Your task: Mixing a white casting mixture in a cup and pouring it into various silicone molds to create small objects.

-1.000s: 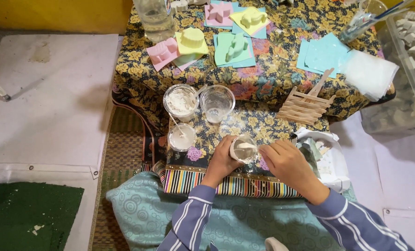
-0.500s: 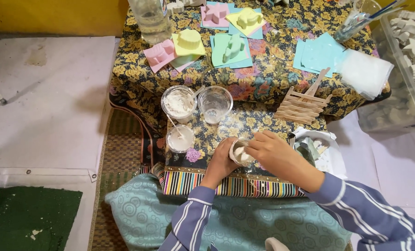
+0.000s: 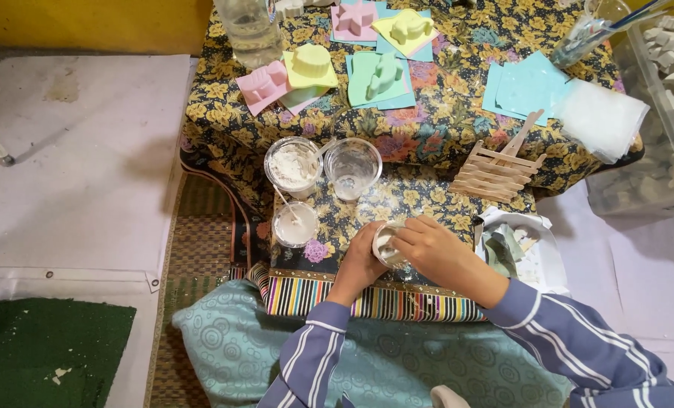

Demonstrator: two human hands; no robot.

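Note:
A small clear cup [image 3: 387, 243] with white paste in it stands on the flowered cloth at the near edge. My left hand [image 3: 361, 261] wraps around its left side. My right hand [image 3: 431, 249] reaches over the cup's top with fingers pinched at the rim; what they pinch is hidden. Left of the hands stands a small cup of white mix with a stick in it [image 3: 295, 223]. Behind it are a cup of white powder [image 3: 292, 165] and a nearly empty clear cup [image 3: 352, 166].
Coloured moulds on paper squares [image 3: 313, 66] lie at the back, with a water bottle [image 3: 249, 26]. Wooden sticks [image 3: 496, 170], blue sheets [image 3: 530, 87] and white tissue [image 3: 598, 121] sit at right. A white bag of scraps [image 3: 514, 245] and a bin of white casts [image 3: 673, 91] flank the right side.
My right hand has moved left from beside the cup to over its top. The left hand stays on the cup.

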